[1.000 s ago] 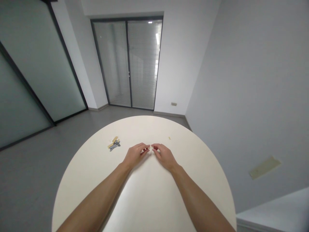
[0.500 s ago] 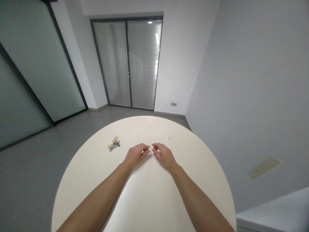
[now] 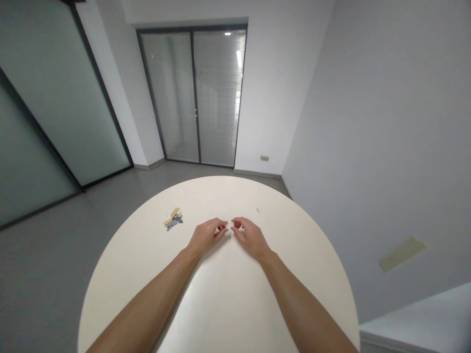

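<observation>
Over the middle of the white round table (image 3: 224, 314), my left hand (image 3: 209, 235) and my right hand (image 3: 250, 238) almost meet. Thumb and fingers of both pinch a small pale, cream-coloured piece (image 3: 230, 225) from either side. It is too small, and too much covered by my fingertips, to tell its kind. Left of my left hand lies a loose pile of small flat yellow and grey pieces (image 3: 173, 220), some overlapping. One tiny yellowish piece (image 3: 258, 210) lies alone beyond my right hand.
The table's curved far edge (image 3: 221, 177) lies beyond my hands. Behind it are grey floor, a glass door with blinds (image 3: 217, 98) and white walls. Frosted panels (image 3: 91, 113) stand at the left, and a beige plate (image 3: 403, 254) is on the right wall.
The view has shifted very slightly. Both hands keep their pinch on the pale piece in nearly the same place, and the pile and the lone piece lie as before.
</observation>
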`<state>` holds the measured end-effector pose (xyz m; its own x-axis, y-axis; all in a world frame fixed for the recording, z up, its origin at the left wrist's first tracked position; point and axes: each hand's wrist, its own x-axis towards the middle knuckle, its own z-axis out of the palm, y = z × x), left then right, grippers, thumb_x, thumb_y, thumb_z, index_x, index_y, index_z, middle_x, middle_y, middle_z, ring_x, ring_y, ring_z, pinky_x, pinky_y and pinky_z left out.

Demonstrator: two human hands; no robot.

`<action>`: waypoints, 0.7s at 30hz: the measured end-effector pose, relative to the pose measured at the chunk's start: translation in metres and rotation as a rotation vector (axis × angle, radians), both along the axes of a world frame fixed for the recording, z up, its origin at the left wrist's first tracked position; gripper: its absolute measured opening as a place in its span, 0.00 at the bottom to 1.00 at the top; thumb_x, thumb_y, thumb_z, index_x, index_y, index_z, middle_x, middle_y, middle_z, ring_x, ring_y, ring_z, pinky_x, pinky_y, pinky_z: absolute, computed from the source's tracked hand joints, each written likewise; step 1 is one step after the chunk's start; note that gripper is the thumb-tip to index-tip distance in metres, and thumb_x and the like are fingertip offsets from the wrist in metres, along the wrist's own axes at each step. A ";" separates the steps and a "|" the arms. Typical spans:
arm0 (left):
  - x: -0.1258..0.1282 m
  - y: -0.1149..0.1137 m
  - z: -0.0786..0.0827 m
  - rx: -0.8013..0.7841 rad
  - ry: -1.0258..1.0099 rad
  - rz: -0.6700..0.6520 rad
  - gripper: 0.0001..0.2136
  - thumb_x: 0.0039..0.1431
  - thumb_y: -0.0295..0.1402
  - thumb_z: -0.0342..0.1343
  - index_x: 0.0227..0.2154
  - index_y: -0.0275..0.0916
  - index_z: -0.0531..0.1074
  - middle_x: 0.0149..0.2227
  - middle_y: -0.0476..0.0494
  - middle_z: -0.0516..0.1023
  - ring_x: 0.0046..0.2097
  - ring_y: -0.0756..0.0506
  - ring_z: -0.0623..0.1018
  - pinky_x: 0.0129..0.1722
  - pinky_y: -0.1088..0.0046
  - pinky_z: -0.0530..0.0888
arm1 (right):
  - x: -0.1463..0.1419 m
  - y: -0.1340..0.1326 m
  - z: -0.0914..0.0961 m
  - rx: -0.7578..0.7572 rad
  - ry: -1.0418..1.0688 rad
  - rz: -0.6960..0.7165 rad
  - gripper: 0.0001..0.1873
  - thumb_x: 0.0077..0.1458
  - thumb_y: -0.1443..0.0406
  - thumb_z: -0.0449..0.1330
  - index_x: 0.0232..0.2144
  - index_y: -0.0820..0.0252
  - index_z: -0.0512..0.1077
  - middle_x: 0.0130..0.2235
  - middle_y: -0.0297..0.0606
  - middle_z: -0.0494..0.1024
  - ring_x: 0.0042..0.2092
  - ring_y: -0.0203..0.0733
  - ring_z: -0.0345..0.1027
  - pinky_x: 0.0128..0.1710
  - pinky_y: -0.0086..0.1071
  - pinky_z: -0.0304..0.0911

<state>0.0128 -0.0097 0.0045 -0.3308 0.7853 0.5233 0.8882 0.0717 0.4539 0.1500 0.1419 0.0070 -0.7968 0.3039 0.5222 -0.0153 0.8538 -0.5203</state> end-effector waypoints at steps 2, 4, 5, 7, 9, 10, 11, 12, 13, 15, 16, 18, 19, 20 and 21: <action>0.000 0.000 0.001 -0.002 0.004 0.002 0.10 0.65 0.40 0.52 0.43 0.43 0.74 0.37 0.48 0.80 0.38 0.49 0.79 0.35 0.75 0.75 | 0.000 0.000 0.000 -0.008 0.000 0.003 0.11 0.63 0.62 0.56 0.47 0.55 0.70 0.41 0.38 0.78 0.42 0.40 0.72 0.45 0.35 0.65; 0.000 0.000 0.001 -0.002 0.009 0.006 0.11 0.65 0.40 0.52 0.43 0.43 0.74 0.37 0.48 0.80 0.38 0.48 0.79 0.35 0.75 0.75 | -0.001 0.000 -0.001 -0.011 -0.001 0.009 0.11 0.63 0.62 0.56 0.47 0.55 0.70 0.41 0.38 0.78 0.42 0.40 0.72 0.46 0.35 0.65; 0.001 0.000 0.001 -0.004 0.011 0.005 0.11 0.65 0.41 0.52 0.43 0.43 0.74 0.37 0.47 0.80 0.38 0.48 0.79 0.35 0.75 0.75 | -0.001 0.000 -0.001 -0.012 -0.001 0.012 0.11 0.63 0.62 0.56 0.47 0.55 0.70 0.41 0.38 0.78 0.42 0.40 0.72 0.46 0.35 0.65; 0.000 0.000 0.002 -0.012 0.011 0.004 0.11 0.65 0.40 0.52 0.43 0.43 0.74 0.37 0.47 0.80 0.38 0.48 0.79 0.36 0.75 0.76 | -0.001 0.000 0.000 -0.015 -0.001 0.010 0.11 0.63 0.62 0.56 0.47 0.55 0.70 0.41 0.37 0.78 0.42 0.40 0.72 0.45 0.35 0.65; 0.000 0.000 0.002 -0.014 0.009 0.002 0.11 0.65 0.40 0.51 0.44 0.43 0.74 0.37 0.48 0.80 0.38 0.48 0.79 0.36 0.75 0.76 | -0.001 0.000 0.000 -0.016 -0.001 0.007 0.10 0.63 0.62 0.57 0.46 0.55 0.70 0.40 0.37 0.78 0.41 0.40 0.72 0.45 0.35 0.65; 0.000 0.000 0.001 -0.013 0.008 0.002 0.10 0.65 0.39 0.51 0.44 0.44 0.74 0.38 0.48 0.80 0.38 0.48 0.79 0.36 0.75 0.76 | 0.000 -0.001 0.000 -0.016 -0.001 0.008 0.10 0.62 0.61 0.57 0.45 0.55 0.70 0.40 0.37 0.78 0.41 0.40 0.72 0.44 0.35 0.65; 0.000 0.000 0.001 -0.011 0.007 0.003 0.10 0.65 0.39 0.51 0.44 0.44 0.74 0.38 0.48 0.80 0.39 0.48 0.79 0.36 0.75 0.75 | 0.000 -0.001 0.001 -0.016 -0.001 0.009 0.09 0.62 0.61 0.57 0.45 0.55 0.70 0.39 0.37 0.78 0.41 0.40 0.72 0.44 0.35 0.65; 0.000 0.000 0.001 -0.011 0.007 0.002 0.10 0.65 0.38 0.51 0.44 0.44 0.73 0.38 0.48 0.80 0.39 0.49 0.79 0.36 0.76 0.75 | 0.000 -0.001 0.001 -0.014 -0.001 0.012 0.09 0.62 0.61 0.57 0.44 0.55 0.70 0.39 0.37 0.78 0.41 0.40 0.72 0.43 0.34 0.65; 0.000 0.000 0.001 -0.011 0.008 0.001 0.10 0.65 0.38 0.51 0.44 0.44 0.73 0.38 0.48 0.80 0.39 0.49 0.79 0.36 0.76 0.75 | 0.001 -0.001 0.001 -0.012 0.000 0.014 0.08 0.62 0.61 0.57 0.44 0.55 0.70 0.39 0.37 0.78 0.41 0.40 0.72 0.43 0.34 0.65; 0.000 0.000 0.001 -0.010 0.012 0.003 0.10 0.65 0.38 0.51 0.44 0.44 0.73 0.38 0.48 0.80 0.38 0.49 0.79 0.36 0.76 0.75 | 0.001 -0.001 0.001 -0.010 -0.001 0.016 0.08 0.62 0.61 0.57 0.44 0.55 0.70 0.39 0.36 0.78 0.41 0.40 0.72 0.43 0.34 0.65; 0.000 0.000 0.001 -0.009 0.016 0.005 0.10 0.65 0.38 0.51 0.44 0.44 0.74 0.38 0.48 0.80 0.38 0.49 0.79 0.36 0.76 0.75 | 0.001 -0.001 0.001 -0.007 -0.003 0.016 0.09 0.63 0.61 0.57 0.44 0.55 0.70 0.39 0.36 0.78 0.41 0.40 0.72 0.43 0.34 0.65; 0.001 0.000 0.001 -0.010 0.023 0.009 0.10 0.66 0.38 0.50 0.44 0.43 0.73 0.38 0.48 0.79 0.38 0.49 0.79 0.36 0.76 0.75 | 0.001 0.000 0.001 -0.005 -0.009 0.016 0.09 0.63 0.61 0.57 0.45 0.55 0.70 0.40 0.37 0.78 0.42 0.40 0.72 0.44 0.35 0.65; 0.001 0.000 0.001 -0.011 0.025 0.009 0.10 0.66 0.38 0.50 0.44 0.43 0.73 0.38 0.48 0.79 0.38 0.49 0.79 0.36 0.76 0.75 | 0.001 0.000 0.001 -0.005 -0.013 0.015 0.09 0.63 0.61 0.57 0.45 0.55 0.70 0.40 0.37 0.78 0.42 0.41 0.72 0.44 0.35 0.65; 0.001 0.000 0.001 -0.013 0.027 0.007 0.10 0.66 0.38 0.50 0.44 0.43 0.73 0.38 0.48 0.79 0.38 0.49 0.79 0.36 0.76 0.75 | 0.000 0.000 0.001 -0.005 -0.016 0.014 0.09 0.63 0.61 0.57 0.45 0.55 0.70 0.40 0.37 0.78 0.42 0.41 0.72 0.44 0.35 0.65; 0.001 0.000 0.002 -0.014 0.028 0.005 0.10 0.66 0.38 0.50 0.44 0.44 0.73 0.38 0.48 0.79 0.38 0.49 0.79 0.36 0.76 0.75 | 0.000 0.000 0.001 -0.007 -0.019 0.012 0.09 0.63 0.61 0.57 0.45 0.55 0.70 0.40 0.37 0.78 0.42 0.41 0.72 0.44 0.35 0.65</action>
<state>0.0136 -0.0099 0.0060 -0.3204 0.7906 0.5218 0.9002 0.0826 0.4276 0.1504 0.1422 0.0078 -0.8104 0.2977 0.5046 -0.0157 0.8499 -0.5266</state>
